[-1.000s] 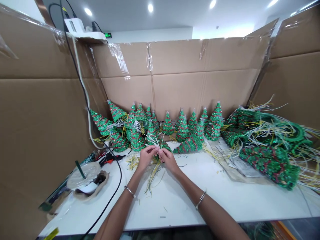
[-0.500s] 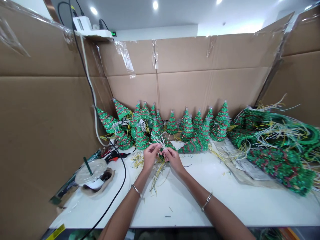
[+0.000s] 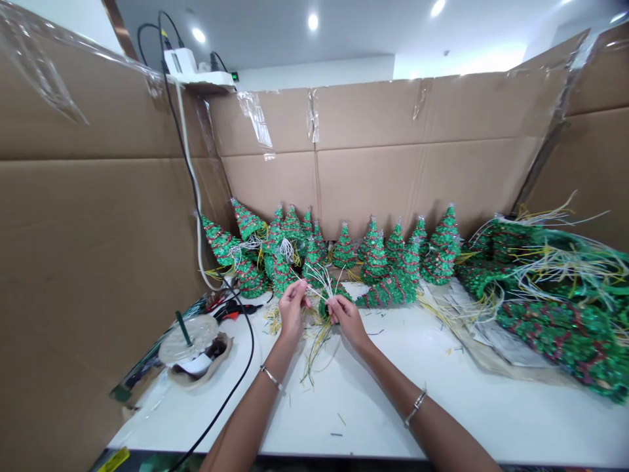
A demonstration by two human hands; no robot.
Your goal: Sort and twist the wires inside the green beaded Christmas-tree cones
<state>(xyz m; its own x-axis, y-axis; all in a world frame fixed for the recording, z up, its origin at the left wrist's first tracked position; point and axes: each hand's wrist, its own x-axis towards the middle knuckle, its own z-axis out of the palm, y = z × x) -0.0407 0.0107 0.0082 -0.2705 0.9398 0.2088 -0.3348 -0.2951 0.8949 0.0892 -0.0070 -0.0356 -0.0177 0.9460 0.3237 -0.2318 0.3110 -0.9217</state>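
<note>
Cardboard sheets (image 3: pixel 363 131) ring a white table (image 3: pixel 393 406) lined with tinsel trees (image 3: pixel 374 259). The left hand (image 3: pixel 292 311) pinches pale wires (image 3: pixel 319 278); the right hand (image 3: pixel 346 320) pinches the small tree (image 3: pixel 330 303) bearing them.

Left forearm (image 3: pixel 246 429) and right forearm (image 3: pixel 442 432) cut off by the bottom edge, elbows out of view. Lower part of the green tinsel cone (image 3: pixel 330 303) partly hidden behind the left hand (image 3: pixel 293 308) and right hand (image 3: pixel 348 321), the ends of its white wires (image 3: pixel 319 278) too fine to follow into the fingers. Heap of green tinsel strips (image 3: pixel 555 314) cut off by the right edge, and scraps (image 3: pixel 337 434) on the white table too small to tell.
</note>
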